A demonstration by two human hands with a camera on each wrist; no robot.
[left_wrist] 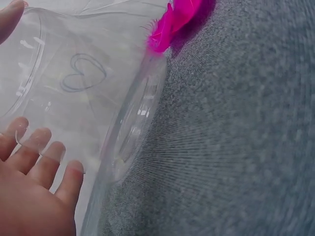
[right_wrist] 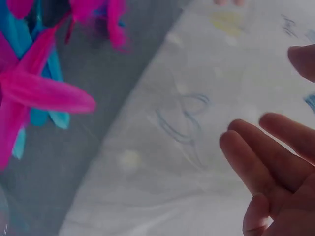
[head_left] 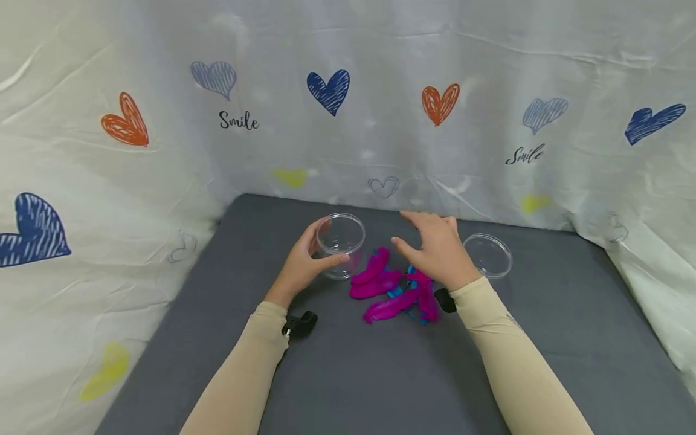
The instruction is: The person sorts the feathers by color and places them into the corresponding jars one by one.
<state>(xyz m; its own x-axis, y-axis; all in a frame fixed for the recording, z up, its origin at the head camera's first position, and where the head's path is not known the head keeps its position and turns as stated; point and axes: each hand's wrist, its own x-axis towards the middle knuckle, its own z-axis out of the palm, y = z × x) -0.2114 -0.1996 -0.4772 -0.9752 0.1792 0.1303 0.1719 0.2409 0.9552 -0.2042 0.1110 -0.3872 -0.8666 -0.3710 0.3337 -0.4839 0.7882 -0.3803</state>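
A clear plastic jar (head_left: 339,235) stands at the back of the dark table, its mouth uncovered. My left hand (head_left: 307,260) grips it from the left side, thumb across the front; in the left wrist view the fingers (left_wrist: 44,167) lie along the clear wall. Just right of the jar is a loose pile of magenta feathers (head_left: 380,284) and blue feathers (right_wrist: 54,73). Over the pile's far right side hovers my right hand (head_left: 437,248), holding nothing, fingers (right_wrist: 251,162) spread apart from the thumb. A round clear lid (head_left: 488,256) lies beyond the right wrist, partly hidden by it.
The dark grey cloth (head_left: 348,374) covers the table, with its far edge close behind the jar. A white curtain (head_left: 391,145) printed with hearts hangs behind and along both sides.
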